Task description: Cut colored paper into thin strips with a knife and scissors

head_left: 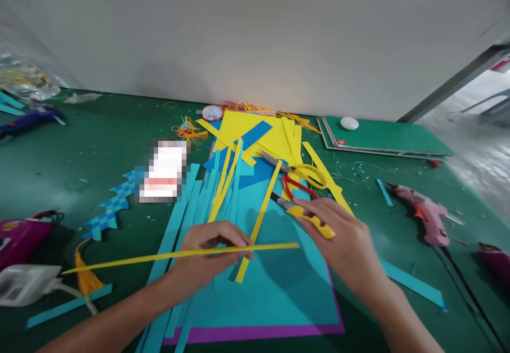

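Note:
My left hand [207,254] is closed in a pinch on a long thin yellow paper strip [119,260] that runs level from far left to the middle. My right hand [342,241] rests over a yellow utility knife [314,221], fingers curled on its handle. Both hands hover above a large cyan paper sheet [279,284] lying on a purple sheet [255,333]. Another yellow strip [261,215] lies slanted on the cyan sheet. Red-handled scissors [297,185] and yellow-handled scissors [308,173] lie just beyond my right hand.
Loose cyan and yellow strips [217,183] and yellow sheets [255,129] cover the green table [79,156]. A pink glue gun [424,212] lies right, a woven cyan piece [111,207] and yellow tassel [85,278] left. Green boards [382,137] sit against the wall.

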Motion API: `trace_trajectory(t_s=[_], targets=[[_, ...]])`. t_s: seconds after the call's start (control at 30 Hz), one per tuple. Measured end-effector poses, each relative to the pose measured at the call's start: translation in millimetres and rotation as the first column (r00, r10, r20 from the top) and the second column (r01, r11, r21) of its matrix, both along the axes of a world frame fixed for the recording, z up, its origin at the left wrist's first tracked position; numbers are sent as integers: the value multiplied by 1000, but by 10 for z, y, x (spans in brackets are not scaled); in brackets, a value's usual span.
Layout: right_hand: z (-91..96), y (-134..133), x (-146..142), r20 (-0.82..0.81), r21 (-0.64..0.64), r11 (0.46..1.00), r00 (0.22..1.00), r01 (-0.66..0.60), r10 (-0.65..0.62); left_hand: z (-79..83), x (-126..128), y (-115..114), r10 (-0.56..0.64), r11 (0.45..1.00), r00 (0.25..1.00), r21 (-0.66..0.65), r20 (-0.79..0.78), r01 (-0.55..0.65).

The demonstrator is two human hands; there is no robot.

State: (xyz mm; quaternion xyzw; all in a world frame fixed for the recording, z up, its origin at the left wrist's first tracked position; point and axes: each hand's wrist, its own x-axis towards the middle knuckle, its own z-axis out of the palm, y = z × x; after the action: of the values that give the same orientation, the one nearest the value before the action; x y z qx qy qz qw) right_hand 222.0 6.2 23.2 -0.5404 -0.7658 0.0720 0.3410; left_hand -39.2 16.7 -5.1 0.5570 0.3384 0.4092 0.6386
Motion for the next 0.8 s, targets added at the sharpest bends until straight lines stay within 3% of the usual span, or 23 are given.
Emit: trace_trajectory(t_s=[0.07, 0.17, 0.3, 0.47, 0.67, 0.8], targets=[[110, 109, 221, 92, 10, 989, 985, 146, -146, 11, -4, 25, 13, 1000, 1000, -14, 12, -13], [233, 334, 435, 308, -32, 971, 926, 238, -217, 34, 7, 65, 44, 999, 998, -33, 45, -42], [157, 663, 376, 542, -183, 951, 833, 248, -113, 34, 13, 85, 83, 991, 995, -110, 48, -78], [-62, 961, 189, 496, -360, 908, 869, 214, -8, -29, -19, 55, 67, 992, 995, -110, 76, -59], [-64, 1009, 218, 457, -313, 909, 883, 277, -112, -10, -25, 50, 41, 995, 995, -98, 86, -33], [85, 843, 373, 572, -129, 925, 789, 356, -224, 21, -17, 67, 27, 998, 997, -61, 73, -23]])
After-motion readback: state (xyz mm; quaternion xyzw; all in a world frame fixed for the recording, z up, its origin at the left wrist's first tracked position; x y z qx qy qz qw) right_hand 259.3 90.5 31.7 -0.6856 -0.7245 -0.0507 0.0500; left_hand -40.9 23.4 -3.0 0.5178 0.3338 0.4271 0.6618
